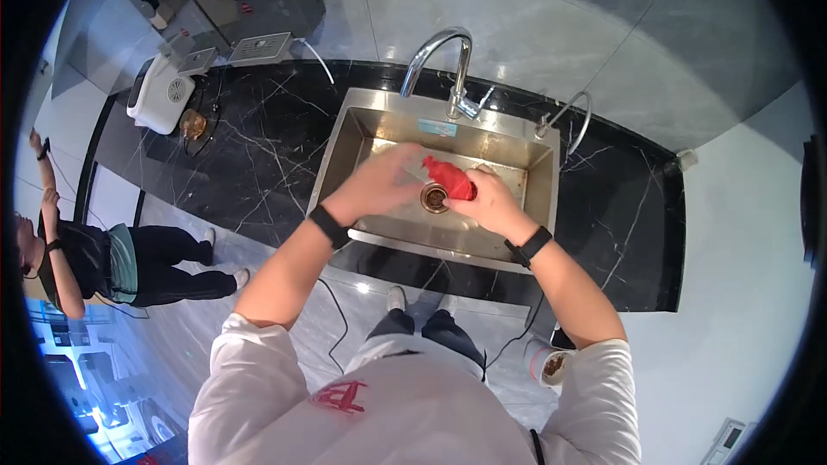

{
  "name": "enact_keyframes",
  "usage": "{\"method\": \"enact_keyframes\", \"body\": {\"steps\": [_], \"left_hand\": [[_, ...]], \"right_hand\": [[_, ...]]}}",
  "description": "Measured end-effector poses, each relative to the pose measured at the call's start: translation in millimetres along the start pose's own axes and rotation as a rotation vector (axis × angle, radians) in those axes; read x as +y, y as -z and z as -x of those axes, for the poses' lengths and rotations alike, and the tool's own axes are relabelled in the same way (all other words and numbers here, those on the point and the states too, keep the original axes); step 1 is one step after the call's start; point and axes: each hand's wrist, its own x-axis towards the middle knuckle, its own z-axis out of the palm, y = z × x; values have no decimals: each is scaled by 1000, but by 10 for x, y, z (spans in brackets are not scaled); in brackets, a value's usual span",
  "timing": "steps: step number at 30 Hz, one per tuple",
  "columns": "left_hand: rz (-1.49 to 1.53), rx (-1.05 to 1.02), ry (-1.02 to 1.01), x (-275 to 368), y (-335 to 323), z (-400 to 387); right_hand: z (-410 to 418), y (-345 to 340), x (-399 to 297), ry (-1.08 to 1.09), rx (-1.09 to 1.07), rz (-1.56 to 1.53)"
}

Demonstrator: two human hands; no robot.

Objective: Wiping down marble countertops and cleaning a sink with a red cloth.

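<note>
My right hand grips a crumpled red cloth or pouch above the stainless steel sink. Fingers and thumb close around its right end, while the ragged left end sticks out free. Whether anything is inside the red material cannot be seen. To the left of it, my left hand is blurred, with thumb and fingers apart and nothing visible between them. Below both hands lies the round drain in the basin floor. A black band circles each of my wrists.
A chrome faucet arches behind the basin, with a thin second spout to its right. On the black marbled counter sit a white appliance and an amber glass vessel. Another person stands at left. A bin is on the floor.
</note>
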Motion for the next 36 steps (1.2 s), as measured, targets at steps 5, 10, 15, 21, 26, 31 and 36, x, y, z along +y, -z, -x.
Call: {"method": "enact_keyframes", "body": {"steps": [5,10,15,21,26,31,36], "left_hand": [[230,210,165,-149,218,503],[672,176,146,184,-138,333],[802,256,-64,142,-131,457],[957,147,-162,107,131,773],[831,247,-182,91,364,1053],[1013,337,-184,-99,528,1251],[646,-81,-43,-191,444,1331]], "right_hand": [[-10,55,-474,-273,47,-377],[-115,-401,-496,-99,90,-694],[4,-461,-946,-72,34,-882],[-16,-474,-1196,-220,67,-1192],[-104,-448,-1396,-214,163,-1155],[-94,-184,-1332,-248,385,-1444],[9,-251,-1624,-112,441,-1199]]}}
